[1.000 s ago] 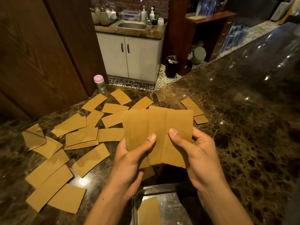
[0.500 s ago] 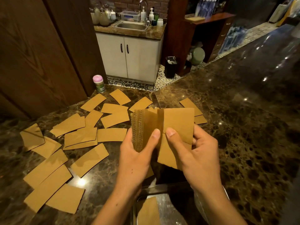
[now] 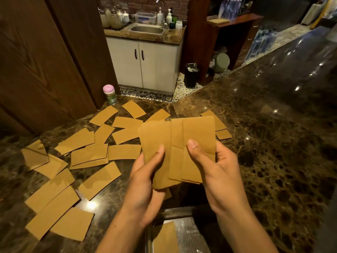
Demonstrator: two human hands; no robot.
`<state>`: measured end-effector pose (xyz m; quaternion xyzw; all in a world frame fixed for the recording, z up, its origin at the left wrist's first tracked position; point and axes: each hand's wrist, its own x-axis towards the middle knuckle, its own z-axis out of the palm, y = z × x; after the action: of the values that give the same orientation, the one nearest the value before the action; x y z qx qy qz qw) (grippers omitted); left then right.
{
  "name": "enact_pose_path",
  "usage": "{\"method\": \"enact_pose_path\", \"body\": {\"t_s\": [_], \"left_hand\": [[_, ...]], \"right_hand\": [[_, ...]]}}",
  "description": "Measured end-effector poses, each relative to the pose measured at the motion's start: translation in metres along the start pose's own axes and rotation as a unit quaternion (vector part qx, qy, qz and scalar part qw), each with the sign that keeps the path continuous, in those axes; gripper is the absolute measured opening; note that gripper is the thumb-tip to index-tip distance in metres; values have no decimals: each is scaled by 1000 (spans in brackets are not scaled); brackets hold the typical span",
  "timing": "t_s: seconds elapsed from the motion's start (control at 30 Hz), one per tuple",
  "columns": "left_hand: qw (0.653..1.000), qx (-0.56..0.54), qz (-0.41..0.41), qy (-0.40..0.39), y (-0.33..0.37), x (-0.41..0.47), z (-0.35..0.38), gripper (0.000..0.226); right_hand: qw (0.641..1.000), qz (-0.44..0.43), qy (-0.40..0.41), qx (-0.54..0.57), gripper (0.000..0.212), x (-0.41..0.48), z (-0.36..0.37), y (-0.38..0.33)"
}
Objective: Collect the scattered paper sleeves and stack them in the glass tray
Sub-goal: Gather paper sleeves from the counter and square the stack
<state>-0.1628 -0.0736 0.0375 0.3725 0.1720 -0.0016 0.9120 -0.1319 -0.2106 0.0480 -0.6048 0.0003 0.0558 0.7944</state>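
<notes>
Both hands hold a fanned bunch of brown paper sleeves (image 3: 175, 136) upright above the marble counter. My left hand (image 3: 145, 181) grips the left sleeve with its thumb on the front. My right hand (image 3: 217, 172) pinches the overlapping right sleeves, thumb on front. Several more paper sleeves (image 3: 87, 156) lie scattered flat on the counter to the left and behind. The glass tray (image 3: 189, 232) sits at the bottom edge below my hands, with one sleeve (image 3: 165, 238) lying in it.
A pink-lidded jar (image 3: 109, 94) stands at the counter's back edge by a dark wooden panel. Two sleeves (image 3: 221, 127) lie right of the held bunch. The dark marble counter (image 3: 273, 143) stretches away to the right. A sink cabinet (image 3: 145, 61) stands beyond.
Half a second ago the left sleeve was turned edge-on, showing its corrugated inside; now it lies flat beside the others, spread as a fan. The hands stayed in about the same place.
</notes>
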Motion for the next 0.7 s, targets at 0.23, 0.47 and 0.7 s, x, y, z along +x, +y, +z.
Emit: {"method": "enact_pose_path", "body": {"t_s": [0.23,0.47,0.7], "left_hand": [[995,70,54,36,2,3,0,38],[996,79,33,7,5,0,-2,29],[995,81,38,41,5,-4,-2,49]], "right_hand": [[996,53,-65,29,31,-2,-4,-1],[996,56,-32,62,28,1,-6,-4],[996,58,-47,39,32,4,-10,-5]]}}
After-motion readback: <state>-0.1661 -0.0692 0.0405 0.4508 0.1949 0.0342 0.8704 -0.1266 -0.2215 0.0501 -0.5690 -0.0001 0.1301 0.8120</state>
